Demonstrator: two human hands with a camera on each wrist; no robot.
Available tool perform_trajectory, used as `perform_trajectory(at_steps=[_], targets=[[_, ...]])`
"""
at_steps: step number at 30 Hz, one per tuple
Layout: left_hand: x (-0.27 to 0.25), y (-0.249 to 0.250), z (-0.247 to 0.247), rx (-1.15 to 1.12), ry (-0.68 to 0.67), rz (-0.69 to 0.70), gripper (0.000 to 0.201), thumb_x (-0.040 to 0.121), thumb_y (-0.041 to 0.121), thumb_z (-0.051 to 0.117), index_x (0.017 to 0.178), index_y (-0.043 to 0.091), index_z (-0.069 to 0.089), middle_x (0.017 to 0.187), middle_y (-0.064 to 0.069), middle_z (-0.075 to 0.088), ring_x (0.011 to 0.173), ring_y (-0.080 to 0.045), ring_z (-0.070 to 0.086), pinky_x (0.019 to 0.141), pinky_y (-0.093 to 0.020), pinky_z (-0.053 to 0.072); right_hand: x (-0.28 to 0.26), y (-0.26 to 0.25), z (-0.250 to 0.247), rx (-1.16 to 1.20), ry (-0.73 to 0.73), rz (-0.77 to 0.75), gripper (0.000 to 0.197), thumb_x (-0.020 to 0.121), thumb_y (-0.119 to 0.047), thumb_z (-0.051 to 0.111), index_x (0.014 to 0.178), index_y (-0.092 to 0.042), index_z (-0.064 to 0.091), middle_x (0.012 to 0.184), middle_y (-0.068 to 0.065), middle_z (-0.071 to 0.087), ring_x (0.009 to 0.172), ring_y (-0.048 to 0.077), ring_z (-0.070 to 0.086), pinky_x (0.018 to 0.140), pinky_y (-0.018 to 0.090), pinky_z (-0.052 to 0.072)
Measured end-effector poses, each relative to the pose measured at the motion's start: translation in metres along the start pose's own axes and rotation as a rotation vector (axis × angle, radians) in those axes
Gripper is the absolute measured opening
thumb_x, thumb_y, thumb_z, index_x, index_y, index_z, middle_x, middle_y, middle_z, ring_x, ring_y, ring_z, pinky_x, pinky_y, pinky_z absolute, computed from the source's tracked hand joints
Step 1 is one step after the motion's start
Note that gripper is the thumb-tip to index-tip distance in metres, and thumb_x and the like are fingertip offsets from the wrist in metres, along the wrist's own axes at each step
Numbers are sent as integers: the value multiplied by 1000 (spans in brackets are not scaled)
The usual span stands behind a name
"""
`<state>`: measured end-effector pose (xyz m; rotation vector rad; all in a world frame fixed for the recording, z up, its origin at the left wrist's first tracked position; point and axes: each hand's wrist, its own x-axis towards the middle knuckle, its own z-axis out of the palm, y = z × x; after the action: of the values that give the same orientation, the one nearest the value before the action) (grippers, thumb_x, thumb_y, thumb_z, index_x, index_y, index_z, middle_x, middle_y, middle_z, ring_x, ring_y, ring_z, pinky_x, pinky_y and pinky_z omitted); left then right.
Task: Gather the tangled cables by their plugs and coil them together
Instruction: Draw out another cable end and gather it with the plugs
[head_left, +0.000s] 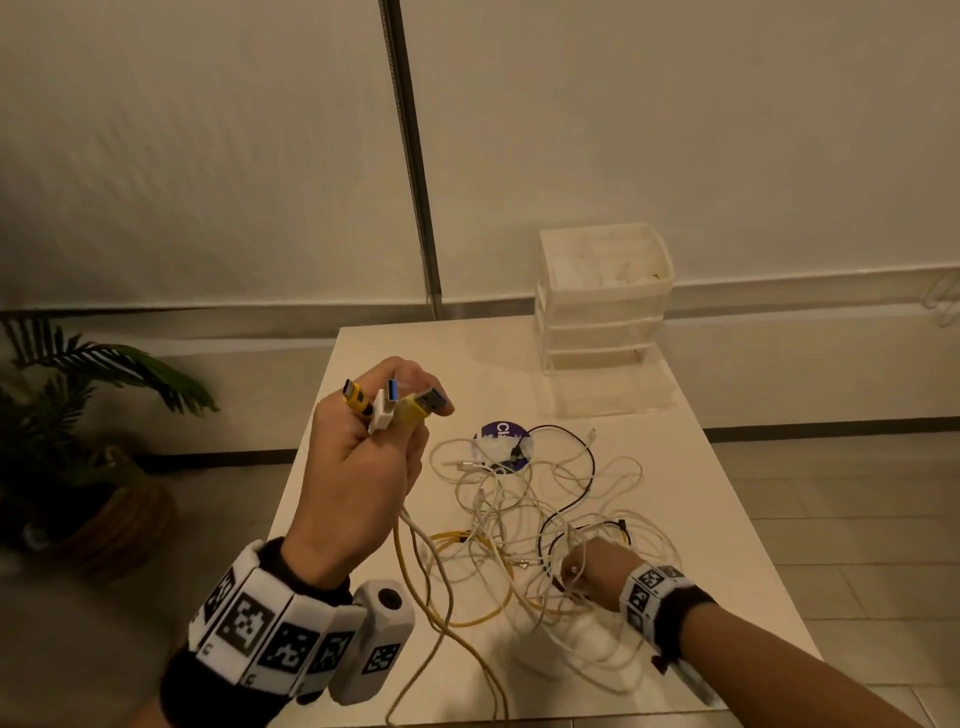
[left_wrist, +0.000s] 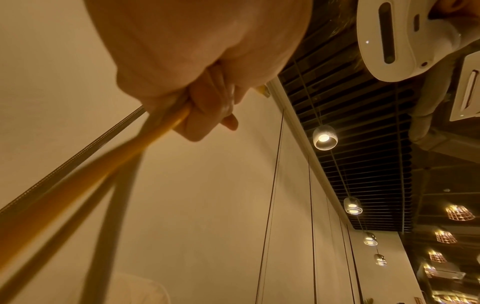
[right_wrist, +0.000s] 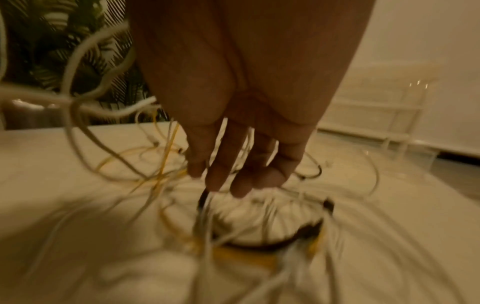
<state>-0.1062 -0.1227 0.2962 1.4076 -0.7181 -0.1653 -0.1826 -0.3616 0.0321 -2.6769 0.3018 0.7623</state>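
My left hand (head_left: 363, 457) is raised over the table's left side and grips three plugs that stick out of its fist: a yellow-and-black one (head_left: 356, 397), a white one (head_left: 387, 408) and a yellow USB one (head_left: 418, 405). Their cables hang from the fist (left_wrist: 207, 107); one is yellow (left_wrist: 103, 164). A tangle of white, yellow and black cables (head_left: 519, 499) lies on the white table (head_left: 717, 519). My right hand (head_left: 597, 571) is low in the tangle's near right part. Its fingers (right_wrist: 215, 174) hook a bunch of cables (right_wrist: 259, 226), which rise toward them; this view is blurred.
A white stack of plastic drawers (head_left: 602, 312) stands at the table's far right corner. A round purple sticker (head_left: 501, 434) lies under the far side of the tangle. A potted plant (head_left: 78, 415) stands on the floor to the left.
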Motion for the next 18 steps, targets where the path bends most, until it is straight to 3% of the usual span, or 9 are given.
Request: perform_trajectory(at_steps=[1,4,6,10,12,14,16,18], targets=[[3,-1,2,-13,-4,9,31,92,27,50,82,-2,56,51,4,39,41,-15,20,40,-19,20,1,2,-13,-3,15,3,21,86,-23,51,92,-12,68,98,9,70,90,27,65,80,34,52],[13,0,10,-38,-15,42,33,92,31,49,79,2,57,54,-19,22,43,-22,14,40,-22,17,1,9,-71,13,121,-49,21,94,-17,54,107,-18,70,111,6,70,102,23,65,90,33,51],[18,3,16,-49,-25,60,33,89,35,50,77,5,58,56,-20,21,43,-21,15,41,-21,18,-6,8,-118,53,234,-102,23,95,-15,53,110,-18,70,112,5,70,102,21,64,91,31,49],[30,6,19,-53,-18,79,35,83,38,51,80,4,59,51,-1,35,41,-14,22,41,-18,23,-33,-10,-215,297,563,-196,19,96,-15,54,104,-16,71,91,1,72,75,12,63,68,18,47],[35,7,18,-62,6,86,35,83,38,51,80,4,60,52,-10,29,41,-13,22,41,-18,22,-53,-23,-255,476,703,-244,19,96,-13,53,101,-16,71,85,2,71,66,8,61,58,11,45],[39,7,17,-79,25,88,35,83,38,52,80,4,60,57,-21,21,42,-13,20,41,-18,20,-72,-36,-286,667,826,-302,19,97,-10,52,99,-14,71,83,6,71,67,13,62,57,20,49],[42,6,16,-88,39,82,34,85,36,53,83,3,58,57,-22,19,43,-13,19,41,-19,18,-89,-50,-305,901,899,-393,21,97,-11,51,97,-14,72,79,5,68,71,17,60,61,30,49],[45,4,17,-103,47,57,31,90,30,52,87,0,56,56,-21,21,42,-13,20,40,-20,18,-102,-65,-311,1120,923,-473,22,99,-17,50,94,-18,72,79,0,62,78,16,57,67,32,49]])
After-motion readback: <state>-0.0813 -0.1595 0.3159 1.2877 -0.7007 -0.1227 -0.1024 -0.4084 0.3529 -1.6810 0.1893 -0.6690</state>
